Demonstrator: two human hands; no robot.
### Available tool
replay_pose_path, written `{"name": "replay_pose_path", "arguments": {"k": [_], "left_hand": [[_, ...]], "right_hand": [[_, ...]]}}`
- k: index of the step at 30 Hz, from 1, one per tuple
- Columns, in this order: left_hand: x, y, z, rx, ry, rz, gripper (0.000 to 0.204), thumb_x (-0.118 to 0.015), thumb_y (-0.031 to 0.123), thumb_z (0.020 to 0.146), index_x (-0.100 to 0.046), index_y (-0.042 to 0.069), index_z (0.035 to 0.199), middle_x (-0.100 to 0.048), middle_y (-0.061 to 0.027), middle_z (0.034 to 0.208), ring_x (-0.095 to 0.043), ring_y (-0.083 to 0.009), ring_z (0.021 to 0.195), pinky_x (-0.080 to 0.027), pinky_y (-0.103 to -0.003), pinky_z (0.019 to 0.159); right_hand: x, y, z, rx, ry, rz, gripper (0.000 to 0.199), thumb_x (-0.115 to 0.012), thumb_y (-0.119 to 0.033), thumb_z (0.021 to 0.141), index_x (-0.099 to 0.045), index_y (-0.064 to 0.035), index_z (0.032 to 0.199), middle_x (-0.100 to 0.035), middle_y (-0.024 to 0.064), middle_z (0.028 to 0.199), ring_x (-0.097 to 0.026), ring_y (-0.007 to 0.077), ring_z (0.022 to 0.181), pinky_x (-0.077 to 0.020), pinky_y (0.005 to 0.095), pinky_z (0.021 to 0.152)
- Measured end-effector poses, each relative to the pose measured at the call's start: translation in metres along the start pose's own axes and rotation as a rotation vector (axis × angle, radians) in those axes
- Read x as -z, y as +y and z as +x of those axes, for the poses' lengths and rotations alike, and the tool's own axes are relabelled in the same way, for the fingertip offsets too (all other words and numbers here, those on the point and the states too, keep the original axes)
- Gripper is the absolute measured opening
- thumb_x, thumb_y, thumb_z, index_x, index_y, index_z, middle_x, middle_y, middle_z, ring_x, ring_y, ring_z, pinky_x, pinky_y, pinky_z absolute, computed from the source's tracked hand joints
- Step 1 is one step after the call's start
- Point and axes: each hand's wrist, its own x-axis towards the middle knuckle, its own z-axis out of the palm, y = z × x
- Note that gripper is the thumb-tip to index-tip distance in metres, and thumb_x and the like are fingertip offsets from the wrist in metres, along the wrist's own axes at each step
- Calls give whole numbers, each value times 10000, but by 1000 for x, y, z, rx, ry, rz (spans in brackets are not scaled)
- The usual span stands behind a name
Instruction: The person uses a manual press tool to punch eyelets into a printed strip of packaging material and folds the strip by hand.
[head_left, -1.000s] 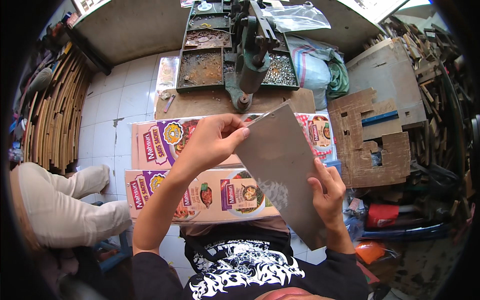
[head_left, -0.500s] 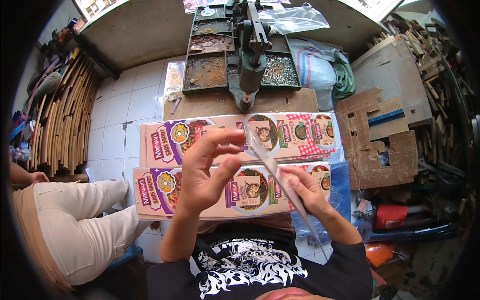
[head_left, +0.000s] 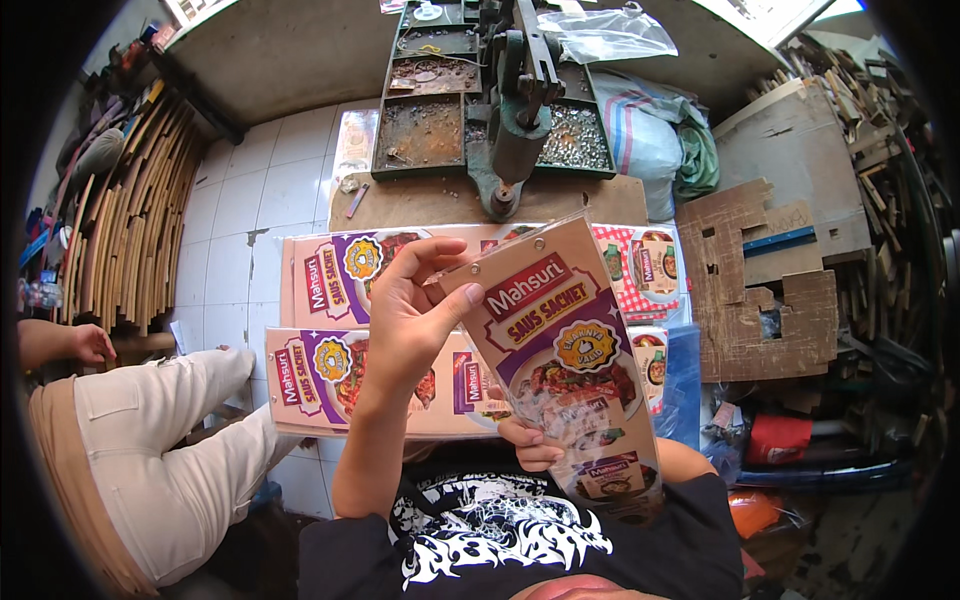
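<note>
A long printed card (head_left: 585, 410) in clear plastic is tilted up in front of me, its printed face showing a food picture and a red label. Two small metal eyelets sit along its top edge. My left hand (head_left: 410, 315) pinches the top left corner between thumb and fingers. Lower down, my right hand (head_left: 533, 446) grips the card by its left side, fingers curled over the front and the rest of the hand hidden behind. Beneath lie two stacks of like cards, a far stack (head_left: 312, 245) and a near stack (head_left: 290, 400), both partly covered by the raised card and my left arm.
Beyond the stacks stands a dark green hand press (head_left: 515, 140) beside a compartment tray (head_left: 420, 172) of small metal parts. White sacks (head_left: 640, 150) and wooden boards (head_left: 720, 330) are on the right. At left are another person's pale trousers (head_left: 150, 450) and hand (head_left: 93, 345).
The card has turned from edge-on to show its printed face. My left hand has closed on its top corner, and my right hand has moved left and lower. The view has shifted slightly.
</note>
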Motion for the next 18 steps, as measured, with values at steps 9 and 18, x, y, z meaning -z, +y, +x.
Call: {"name": "replay_pose_path", "arguments": {"k": [9, 18], "left_hand": [[-3, -9, -1, 2, 39, -97, 445, -696, -44, 834, -502, -3, 1232, -628, -153, 1125, -660, -199, 1011, -551, -299, 882], [-5, -13, -1, 28, 74, -116, 423, -714, -24, 814, -543, 18, 1199, -639, -127, 1101, -635, -161, 998, -533, -294, 897]], "right_hand": [[-5, 5, 3, 9, 96, 46, 769, -457, -589, 922, -280, -160, 1535, -415, 74, 866, -433, 175, 642, -350, 280, 666], [2, 7, 2, 60, 91, 109, 1160, -640, -764, 670, -274, -32, 1492, -434, 102, 882, -422, 182, 634, -348, 280, 649]]}}
